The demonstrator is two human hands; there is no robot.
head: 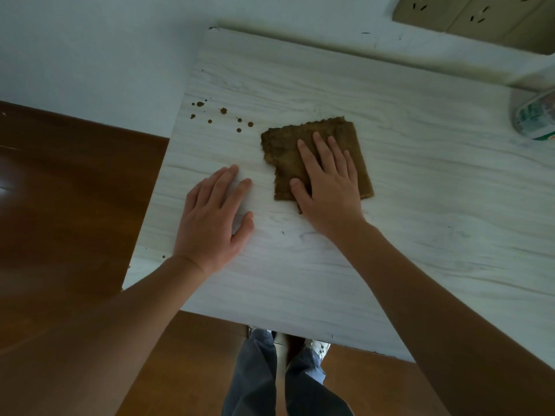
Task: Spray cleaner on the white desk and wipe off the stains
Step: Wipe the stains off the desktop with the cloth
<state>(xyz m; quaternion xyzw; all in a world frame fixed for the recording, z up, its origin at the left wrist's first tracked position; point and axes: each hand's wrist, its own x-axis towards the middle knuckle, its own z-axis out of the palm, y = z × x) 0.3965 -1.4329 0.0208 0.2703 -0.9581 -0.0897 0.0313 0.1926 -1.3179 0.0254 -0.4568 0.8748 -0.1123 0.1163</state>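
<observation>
Stains dot the desk near its left edge — just beyond the brown cloth, which the right hand presses flat with spread fingers. Left hand rests open on bare desktop beside it; what looks like the spray bottle lies at far right — blurred.

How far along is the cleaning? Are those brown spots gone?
The desk near the front looks mostly clean. The right hand presses a brown cloth flat on it; the left hand rests alongside. Still left: the brown spots beyond the cloth's far-left corner. Whether it was sprayed, I cannot tell.
</observation>
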